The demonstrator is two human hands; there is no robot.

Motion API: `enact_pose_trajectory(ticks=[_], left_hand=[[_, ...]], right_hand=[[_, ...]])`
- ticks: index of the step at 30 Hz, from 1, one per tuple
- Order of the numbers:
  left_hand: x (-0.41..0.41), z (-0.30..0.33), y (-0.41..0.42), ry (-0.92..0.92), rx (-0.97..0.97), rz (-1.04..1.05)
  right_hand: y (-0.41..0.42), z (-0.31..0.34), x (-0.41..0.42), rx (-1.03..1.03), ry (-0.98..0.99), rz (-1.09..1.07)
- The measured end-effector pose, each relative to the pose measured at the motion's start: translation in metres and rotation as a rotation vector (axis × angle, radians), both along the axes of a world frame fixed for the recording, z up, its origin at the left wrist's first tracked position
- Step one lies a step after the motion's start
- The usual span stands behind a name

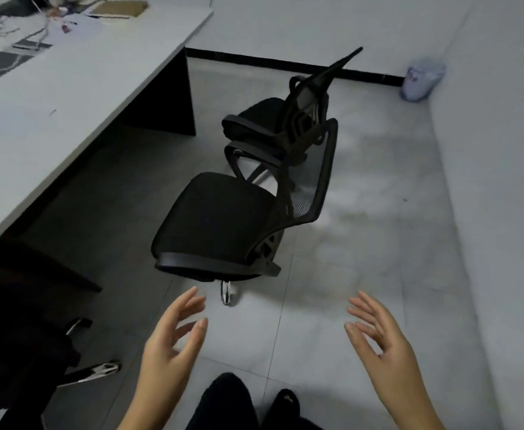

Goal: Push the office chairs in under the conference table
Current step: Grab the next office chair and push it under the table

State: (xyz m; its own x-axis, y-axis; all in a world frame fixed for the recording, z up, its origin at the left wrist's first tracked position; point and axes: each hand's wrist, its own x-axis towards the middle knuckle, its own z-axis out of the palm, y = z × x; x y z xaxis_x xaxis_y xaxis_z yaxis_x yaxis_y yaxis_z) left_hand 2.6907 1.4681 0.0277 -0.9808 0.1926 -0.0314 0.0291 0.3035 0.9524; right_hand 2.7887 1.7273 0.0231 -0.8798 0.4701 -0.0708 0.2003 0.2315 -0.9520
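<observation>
Your left hand [174,333] and right hand [378,333] both hang spread and empty, fingers loose, above the tiled floor [378,212], apart from everything.

The conference table [68,88] runs along your left; its long edge faces the chairs and a dark end panel [161,97] closes its far corner. The near office chair [223,218] stands out on the floor, well clear of that edge, seat toward the table and mesh back away from it. The far office chair [270,128] sits just behind it, so close that the two overlap in this view; I cannot tell whether they touch.

These should roll easily on casters but may swivel, so grip the stiff frame at the top of the backrest, both sides, not the yielding mesh. Steer the far chair clear of the end panel. A third chair's chrome base [93,372] lies beside your left foot. A pale bag [423,80] rests in the wall corner, out of the way.
</observation>
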Motion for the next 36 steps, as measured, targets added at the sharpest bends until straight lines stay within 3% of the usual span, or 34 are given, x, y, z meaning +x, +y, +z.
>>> enact_pose_trajectory(ticks=[7, 20, 25, 29, 36], left_hand=[[-0.032, -0.007, 0.090, -0.042, -0.039, -0.053], [-0.179, 0.003, 0.240, 0.012, -0.035, 0.069], [-0.194, -0.006, 0.284, -0.026, -0.046, 0.263], [-0.194, -0.024, 0.333, -0.061, -0.061, 0.535], [-0.188, -0.043, 0.402, -0.175, -0.268, 0.792]], right_hand=[[0.077, -0.011, -0.039, -0.012, -0.015, -0.021], [0.232, -0.002, -0.221, -0.001, 0.024, 0.136], [0.283, -0.006, -0.292, -0.014, -0.004, 0.323], [0.332, -0.008, -0.356, 0.022, -0.055, 0.602], [0.371, -0.007, -0.456, 0.215, -0.072, 1.078]])
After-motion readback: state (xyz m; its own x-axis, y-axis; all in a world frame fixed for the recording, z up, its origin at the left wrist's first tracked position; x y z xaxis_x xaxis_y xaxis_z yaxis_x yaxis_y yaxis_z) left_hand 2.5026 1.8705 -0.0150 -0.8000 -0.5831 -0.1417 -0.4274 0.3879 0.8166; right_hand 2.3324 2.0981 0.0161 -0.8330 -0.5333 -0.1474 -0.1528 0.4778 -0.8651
